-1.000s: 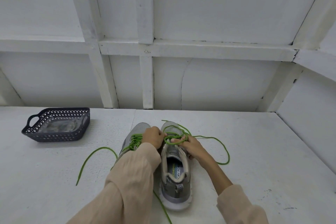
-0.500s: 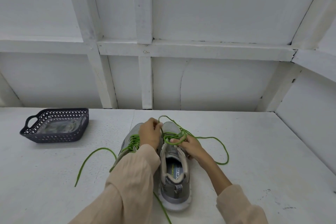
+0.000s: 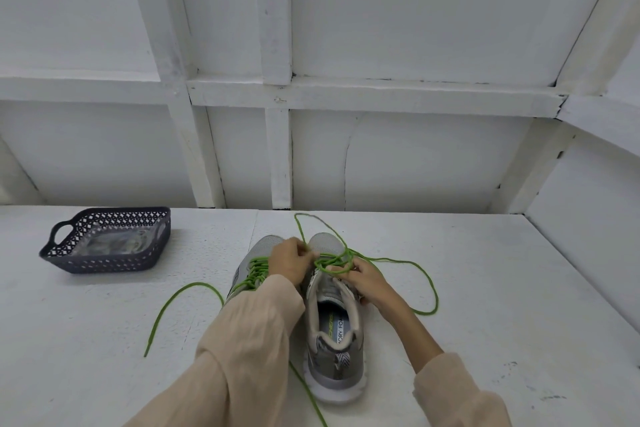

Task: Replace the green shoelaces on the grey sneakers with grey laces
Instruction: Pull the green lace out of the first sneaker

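Bunching over the upper eyelets, the green lace (image 3: 327, 262) lies half undone on the grey sneaker (image 3: 334, 333) mid-tabletop (image 3: 485, 288), heel toward the person. The left hand (image 3: 292, 262) has a narrow grip pinched on one strand, seemingly to draw it out. The right hand (image 3: 363, 279) has its grip closed on the loops, likely steadying the shoe. A second sneaker (image 3: 266, 243) stands alongside, and a dark basket (image 3: 104, 263) sits well left.
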Available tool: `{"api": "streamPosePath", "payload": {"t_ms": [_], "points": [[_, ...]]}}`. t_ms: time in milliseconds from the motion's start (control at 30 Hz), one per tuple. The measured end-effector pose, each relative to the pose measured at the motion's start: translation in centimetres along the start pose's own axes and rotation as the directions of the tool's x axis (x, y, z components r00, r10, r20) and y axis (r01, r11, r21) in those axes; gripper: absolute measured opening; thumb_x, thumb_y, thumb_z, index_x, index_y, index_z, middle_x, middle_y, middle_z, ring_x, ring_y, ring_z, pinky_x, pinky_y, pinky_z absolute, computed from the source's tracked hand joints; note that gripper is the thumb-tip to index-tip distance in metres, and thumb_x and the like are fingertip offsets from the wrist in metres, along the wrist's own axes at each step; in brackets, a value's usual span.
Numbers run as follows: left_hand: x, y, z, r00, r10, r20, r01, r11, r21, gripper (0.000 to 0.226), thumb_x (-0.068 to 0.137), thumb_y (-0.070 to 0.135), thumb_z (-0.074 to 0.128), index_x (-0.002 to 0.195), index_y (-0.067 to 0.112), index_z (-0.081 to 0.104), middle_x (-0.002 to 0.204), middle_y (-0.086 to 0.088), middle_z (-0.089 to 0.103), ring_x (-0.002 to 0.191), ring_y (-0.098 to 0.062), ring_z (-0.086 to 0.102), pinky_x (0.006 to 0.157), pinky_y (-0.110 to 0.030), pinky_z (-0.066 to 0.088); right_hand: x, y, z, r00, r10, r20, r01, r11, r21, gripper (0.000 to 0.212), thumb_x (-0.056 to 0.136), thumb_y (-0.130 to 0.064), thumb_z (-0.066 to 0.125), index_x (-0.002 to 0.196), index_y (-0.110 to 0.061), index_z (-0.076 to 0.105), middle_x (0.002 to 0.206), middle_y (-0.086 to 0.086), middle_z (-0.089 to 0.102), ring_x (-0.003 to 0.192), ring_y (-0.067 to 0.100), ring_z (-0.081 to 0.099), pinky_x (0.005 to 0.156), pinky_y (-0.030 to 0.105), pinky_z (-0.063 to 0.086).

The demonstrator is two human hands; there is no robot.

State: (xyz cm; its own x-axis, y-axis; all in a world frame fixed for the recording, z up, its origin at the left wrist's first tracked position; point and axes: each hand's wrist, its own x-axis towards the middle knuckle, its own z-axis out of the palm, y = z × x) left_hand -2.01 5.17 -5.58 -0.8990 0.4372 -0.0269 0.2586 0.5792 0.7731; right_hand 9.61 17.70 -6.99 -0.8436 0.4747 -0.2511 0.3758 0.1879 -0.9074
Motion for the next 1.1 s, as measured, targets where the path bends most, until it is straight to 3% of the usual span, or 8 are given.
{"api": "streamPosePath", "payload": {"t_ms": [67, 200, 367, 567, 733, 900, 1000, 1100], "points": [[-0.1, -0.4, 0.4, 1.000, 0.027, -0.004, -0.026, 0.999, 0.035, 0.023, 0.087, 0.026, 0.067, 0.091, 0.003, 0.066, 0.090, -0.015, 0.067, 0.088, -0.031, 0.062, 0.078, -0.033, 0.049, -0.1, 0.0, 0.0, 1.000, -0.001, 0.001, 0.001, 1.000, -0.003, 0.033, 0.081, -0.046, 0.072, 0.084, -0.018, 0.055, 0.066, -0.006, 0.044, 0.056, 0.007, 0.041, 0.051, 0.021, 0.030], [-0.3, 0.7, -0.2, 0.951, 0.023, -0.309, -0.116, 0.951, -0.286, 0.008, 0.090, 0.017, 0.063, 0.084, 0.013, 0.062, 0.083, -0.012, 0.066, 0.076, -0.032, 0.064, 0.074, -0.047, 0.054, -0.2, 0.0, 0.0, 1.000, 0.012, -0.004, -0.012, 1.000, 0.012, 0.040, 0.080, -0.046, 0.073, 0.085, -0.015, 0.048, 0.062, -0.005, 0.042, 0.052, 0.009, 0.038, 0.046, 0.020, 0.029], [-0.5, -0.1, 0.1, 0.998, 0.016, 0.062, -0.021, 0.996, 0.089, 0.023, 0.088, 0.021, 0.066, 0.101, 0.002, 0.065, 0.101, -0.015, 0.068, 0.097, -0.029, 0.062, 0.082, -0.030, 0.045, -0.3, -0.3, 0.0, 1.000, 0.009, -0.006, -0.008, 1.000, 0.012, 0.040, 0.081, -0.041, 0.074, 0.075, -0.018, 0.042, 0.060, -0.006, 0.042, 0.053, 0.010, 0.038, 0.046, 0.019, 0.031], [-0.4, 1.0, -0.6, 0.971, 0.023, -0.240, -0.077, 0.973, -0.218, 0.002, 0.089, 0.010, 0.062, 0.090, 0.009, 0.062, 0.089, -0.015, 0.068, 0.082, -0.035, 0.065, 0.080, -0.045, 0.053, -0.8, -0.5, 0.0, 1.000, 0.008, -0.005, -0.007, 1.000, 0.011, 0.046, 0.082, -0.042, 0.073, 0.071, -0.019, 0.035, 0.051, -0.012, 0.035, 0.040, 0.004, 0.032, 0.041, 0.016, 0.026], [-0.8, 0.2, 0.0, 0.999, 0.021, 0.026, -0.022, 0.999, 0.040, 0.022, 0.087, 0.023, 0.068, 0.098, 0.004, 0.066, 0.092, -0.011, 0.067, 0.090, -0.028, 0.062, 0.082, -0.033, 0.048, -0.9, -0.6, -0.1, 1.000, 0.012, -0.008, -0.012, 1.000, -0.003, 0.042, 0.083, -0.040, 0.072, 0.071, -0.020, 0.037, 0.056, -0.008, 0.038, 0.048, 0.008, 0.034, 0.045, 0.021, 0.027], [-1.0, 1.7, -1.0, 0.961, 0.014, -0.277, -0.098, 0.952, -0.289, 0.008, 0.093, 0.014, 0.058, 0.087, 0.009, 0.060, 0.074, -0.010, 0.064, 0.065, -0.024, 0.060, 0.070, -0.041, 0.055, -0.9, -0.7, 0.0, 1.000, 0.012, -0.014, -0.012, 1.000, -0.009, 0.046, 0.081, -0.045, 0.073, 0.070, -0.020, 0.036, 0.054, -0.008, 0.037, 0.044, 0.007, 0.032, 0.042, 0.020, 0.027], [-0.9, 2.2, -1.6, 0.959, -0.053, -0.277, -0.064, 0.916, -0.397, 0.012, 0.092, 0.015, 0.060, 0.088, 0.003, 0.062, 0.072, -0.009, 0.063, 0.055, -0.017, 0.057, 0.066, -0.038, 0.057, -1.0, -0.8, 0.0, 1.000, 0.017, -0.001, -0.017, 1.000, -0.004, 0.046, 0.081, -0.047, 0.073, 0.071, -0.019, 0.037, 0.054, -0.008, 0.037, 0.044, 0.008, 0.032, 0.042, 0.021, 0.026], [-0.7, 1.8, -1.7, 0.963, -0.147, -0.224, 0.014, 0.862, -0.506, 0.016, 0.090, 0.013, 0.060, 0.102, 0.003, 0.063, 0.077, -0.009, 0.066, 0.065, -0.022, 0.063, 0.079, -0.045, 0.056, -0.7, -0.9, -0.7, 0.999, 0.040, 0.015, -0.040, 0.999, -0.014, 0.046, 0.082, -0.056, 0.068, 0.075, -0.017, 0.043, 0.058, -0.005, 0.041, 0.045, 0.009, 0.034, 0.043, 0.020, 0.026]]}}
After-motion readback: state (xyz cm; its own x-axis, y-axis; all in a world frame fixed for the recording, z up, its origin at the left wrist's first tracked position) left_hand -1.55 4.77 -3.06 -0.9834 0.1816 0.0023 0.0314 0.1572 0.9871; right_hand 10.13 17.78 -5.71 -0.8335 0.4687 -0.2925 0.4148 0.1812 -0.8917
